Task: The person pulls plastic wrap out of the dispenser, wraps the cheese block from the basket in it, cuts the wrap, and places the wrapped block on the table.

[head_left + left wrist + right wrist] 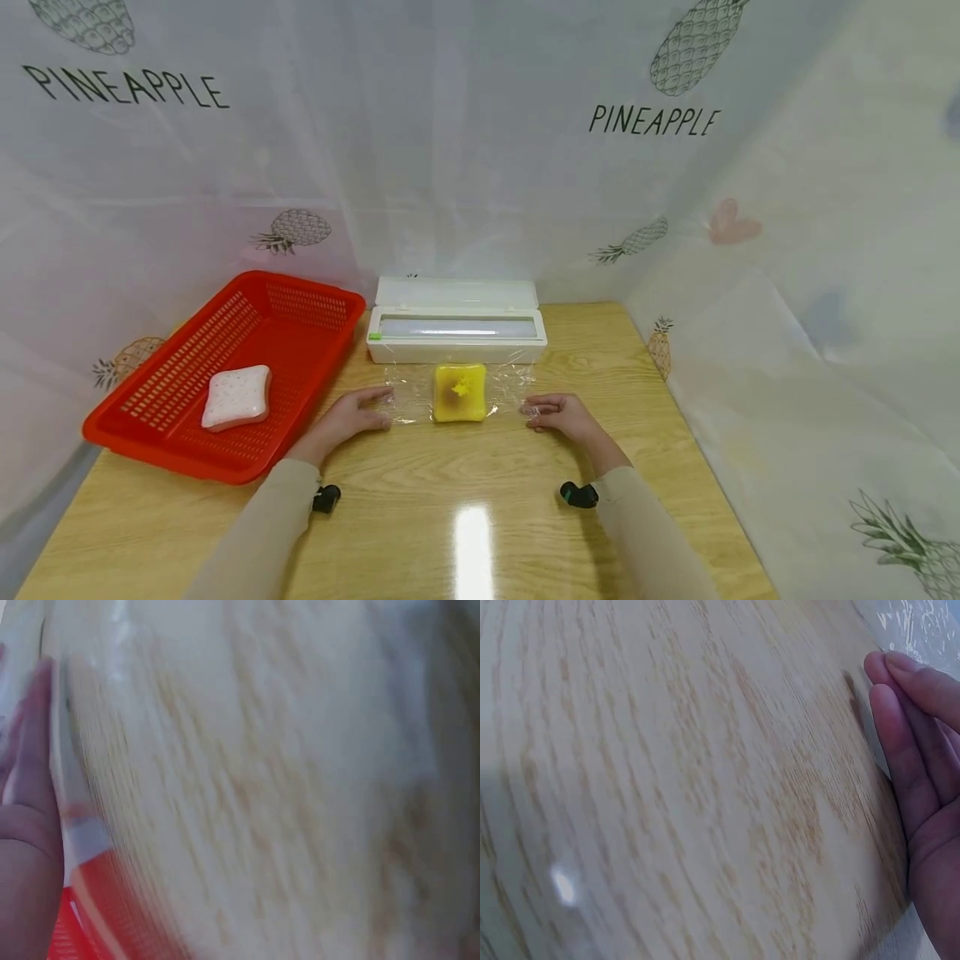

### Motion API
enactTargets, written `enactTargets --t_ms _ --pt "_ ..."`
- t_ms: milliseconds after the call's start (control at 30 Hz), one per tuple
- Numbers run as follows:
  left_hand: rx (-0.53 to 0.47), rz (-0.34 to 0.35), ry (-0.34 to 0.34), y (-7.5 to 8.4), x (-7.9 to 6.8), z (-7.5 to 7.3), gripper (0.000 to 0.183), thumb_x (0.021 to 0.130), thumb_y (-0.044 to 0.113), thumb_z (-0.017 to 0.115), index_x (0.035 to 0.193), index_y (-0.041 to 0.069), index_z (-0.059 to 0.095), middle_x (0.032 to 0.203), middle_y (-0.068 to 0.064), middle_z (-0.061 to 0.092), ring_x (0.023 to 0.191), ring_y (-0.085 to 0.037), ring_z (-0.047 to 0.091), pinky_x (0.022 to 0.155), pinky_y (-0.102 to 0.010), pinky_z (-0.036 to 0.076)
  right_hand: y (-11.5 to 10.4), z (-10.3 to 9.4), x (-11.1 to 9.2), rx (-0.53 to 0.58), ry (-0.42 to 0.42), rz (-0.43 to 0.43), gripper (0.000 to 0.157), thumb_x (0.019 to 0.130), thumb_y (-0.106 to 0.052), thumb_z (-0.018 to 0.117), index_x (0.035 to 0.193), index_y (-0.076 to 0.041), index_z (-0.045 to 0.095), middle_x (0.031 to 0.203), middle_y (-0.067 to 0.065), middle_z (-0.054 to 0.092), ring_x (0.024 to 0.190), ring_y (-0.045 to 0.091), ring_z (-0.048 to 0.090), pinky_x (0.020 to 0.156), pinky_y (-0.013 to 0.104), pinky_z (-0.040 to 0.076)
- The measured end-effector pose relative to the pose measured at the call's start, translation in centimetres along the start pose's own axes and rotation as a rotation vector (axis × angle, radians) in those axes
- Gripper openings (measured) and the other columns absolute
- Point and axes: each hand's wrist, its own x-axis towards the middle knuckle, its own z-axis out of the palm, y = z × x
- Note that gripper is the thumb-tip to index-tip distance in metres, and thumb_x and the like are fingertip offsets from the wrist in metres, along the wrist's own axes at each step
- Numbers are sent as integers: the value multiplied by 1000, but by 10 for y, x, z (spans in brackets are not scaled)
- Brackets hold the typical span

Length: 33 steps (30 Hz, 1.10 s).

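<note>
A yellow block shaped like a slice of bread [460,393], with a brown patch, sits under clear plastic wrap [410,396] in front of a white wrap dispenser [457,350]. My left hand [348,423] is at the wrap's left edge in the head view, thumb apart from the fingers, fingertips right at the film. In the left wrist view its fingers [34,742] look straight. At the opposite edge, my right hand [572,417] pinches the wrap; the right wrist view has its thumb and fingertips [889,701] together beside the shiny film [915,630].
A red plastic basket [315,408] stands at the left with a white bread-shaped block [236,398] inside. The dispenser's lid [456,293] is raised. A pineapple-print curtain [465,167] hangs behind and right of the wooden table [420,517].
</note>
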Motion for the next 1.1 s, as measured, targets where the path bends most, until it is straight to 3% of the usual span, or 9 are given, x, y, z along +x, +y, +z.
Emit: enactTargets --t_ms 133,200,300,433,467,567,700,867,1100 --pt "-215 -19 112 -6 8 0 60 86 4 74 139 -4 46 132 -28 51 115 -39 56 86 -32 53 1 2 -2 5 5 0 45 89 7 65 132 12 52 120 24 63 92 26 70 76 34 57" --pt "-287 -35 198 -5 14 1 66 85 0 73 141 -5 39 132 -29 46 116 -41 54 80 -23 52 1 3 -3 6 13 5 45 89 5 67 131 11 53 119 23 64 92 24 70 76 33 57" --pt "-289 -34 277 -2 22 0 78 84 2 75 145 -4 27 137 -30 38 124 -44 45 92 -32 48 1 6 -4 -2 25 -3 44 89 5 66 130 12 54 119 23 64 91 23 70 74 32 57" --pt "-294 -3 312 2 36 -4 91 83 3 77 150 0 15 146 -31 28 134 -45 32 109 -53 31 1 7 -5 -11 20 -30 45 89 5 66 131 14 52 122 25 62 90 22 70 73 31 57" --pt "-305 17 318 1 40 -5 93 83 2 77 150 1 13 147 -31 27 135 -46 31 110 -53 29 1 7 -5 -7 19 -36 46 89 5 66 131 14 51 122 26 61 90 22 70 74 31 57" --pt "-326 85 312 0 48 -9 95 84 -1 74 152 1 7 148 -33 23 135 -48 28 111 -55 26 3 7 -3 10 23 -41 49 88 6 66 134 14 48 124 26 60 91 22 70 75 31 57" --pt "-305 135 232 -5 50 -12 96 90 3 69 156 10 0 153 -32 16 140 -47 19 113 -55 20 6 9 -2 30 42 -40 50 88 7 66 134 14 48 123 26 61 91 21 70 76 31 57" --pt "-266 115 171 -9 46 -12 99 92 11 68 157 26 -5 159 -23 7 144 -40 12 115 -53 16 7 11 -2 6 68 -70 48 86 6 69 130 14 52 120 24 63 91 19 70 75 30 57" --pt "-206 74 158 -10 51 -10 99 92 15 69 156 36 -4 156 -27 14 138 -46 24 110 -58 25 11 9 -1 -25 185 -115 47 85 2 73 128 10 56 115 22 65 91 16 67 78 25 55"
